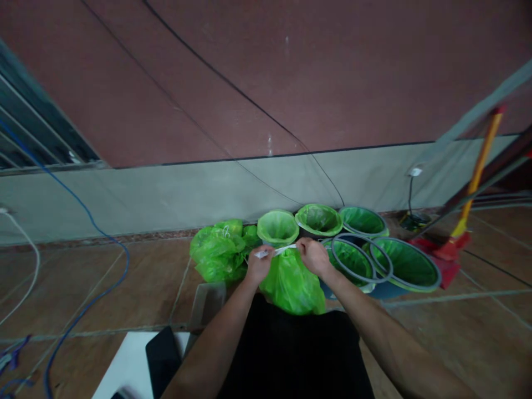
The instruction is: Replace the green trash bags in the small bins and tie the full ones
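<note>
A full green garbage bag (291,285) hangs or rests in front of my knees, gathered at its top. Across its neck runs a white tie strip (285,249), stretched between my two hands. My left hand (260,263) is closed on the strip's left end, part of which sticks out past the fingers. On the other side my right hand (312,256) pinches the right end. Whether the strip is knotted cannot be made out. Left of the hands, on the floor by the wall, lies a heap of green bags (218,249) with a white tie on top.
Bins with green liners, such as one bin (319,220), stand along the wall. Two loose grey rings (353,274) lie over the front bins. A red dustpan (446,257) is at right. A blue cable (89,213) crosses the floor at left, near a white board (128,360) bearing a phone (162,354).
</note>
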The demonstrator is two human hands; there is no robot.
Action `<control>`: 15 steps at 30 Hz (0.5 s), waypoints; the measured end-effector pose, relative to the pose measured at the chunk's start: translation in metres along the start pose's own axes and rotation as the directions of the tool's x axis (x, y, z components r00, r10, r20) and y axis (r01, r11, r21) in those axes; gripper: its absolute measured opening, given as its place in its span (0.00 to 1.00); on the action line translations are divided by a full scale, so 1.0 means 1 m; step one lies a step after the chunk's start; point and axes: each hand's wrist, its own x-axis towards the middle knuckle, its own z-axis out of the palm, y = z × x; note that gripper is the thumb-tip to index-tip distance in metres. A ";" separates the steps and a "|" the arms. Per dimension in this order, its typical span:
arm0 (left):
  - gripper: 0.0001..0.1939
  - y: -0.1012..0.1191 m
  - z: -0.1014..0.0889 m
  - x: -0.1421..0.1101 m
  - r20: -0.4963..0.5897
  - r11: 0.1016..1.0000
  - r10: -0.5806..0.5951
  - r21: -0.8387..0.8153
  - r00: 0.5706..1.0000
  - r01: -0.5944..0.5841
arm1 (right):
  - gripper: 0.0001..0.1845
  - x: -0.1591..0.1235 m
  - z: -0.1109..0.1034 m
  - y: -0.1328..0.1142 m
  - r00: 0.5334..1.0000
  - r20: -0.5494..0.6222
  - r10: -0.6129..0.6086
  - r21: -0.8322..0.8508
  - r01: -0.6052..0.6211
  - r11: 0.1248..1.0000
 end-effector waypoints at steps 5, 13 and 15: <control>0.10 -0.014 0.010 -0.002 0.014 0.999 -0.041 0.019 0.999 0.041 | 0.46 -0.016 0.028 0.019 0.989 0.112 -0.092 0.277 0.057 0.959; 0.13 -0.012 0.013 -0.020 0.009 1.000 -0.004 -0.006 1.000 0.004 | 0.17 -0.002 0.051 0.009 0.991 0.118 -0.062 0.254 0.030 0.967; 0.33 -0.010 0.004 -0.022 -0.019 0.998 0.032 -0.056 0.999 -0.033 | 0.14 0.017 0.037 -0.015 0.997 0.058 -0.050 0.408 0.022 0.913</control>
